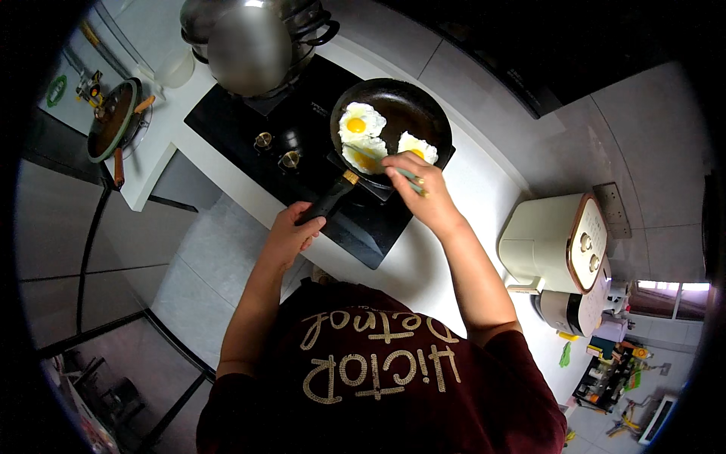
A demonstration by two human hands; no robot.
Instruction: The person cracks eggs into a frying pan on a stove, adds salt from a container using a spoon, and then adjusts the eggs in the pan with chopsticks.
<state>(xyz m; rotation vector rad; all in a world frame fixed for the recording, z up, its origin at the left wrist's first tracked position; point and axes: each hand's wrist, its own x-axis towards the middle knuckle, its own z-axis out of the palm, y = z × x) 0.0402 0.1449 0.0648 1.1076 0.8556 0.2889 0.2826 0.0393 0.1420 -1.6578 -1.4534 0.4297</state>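
Observation:
My left hand [292, 232] is closed around the black handle [326, 201] of a dark frying pan [420, 108] that rests on the right burner of a black gas hob [363, 227]. In my right hand [422, 190] is a pair of green chopsticks [405, 172] with gold-coloured ends. Their tips reach onto a fried egg [364, 158] low in the pan, whose yolk looks spread. A second fried egg [356, 123] with a round yolk touches it from above. A third egg [417, 147] lies apart at the pan's right side, partly hidden by my right hand.
A large lidded steel pot [249, 51] stands on the left burner. Two brass-coloured knobs [290, 160] sit on the hob's front. A cream air fryer [544, 244] stands on the white counter [437, 249] to the right. Another pan with a wooden handle [113, 127] is at far left.

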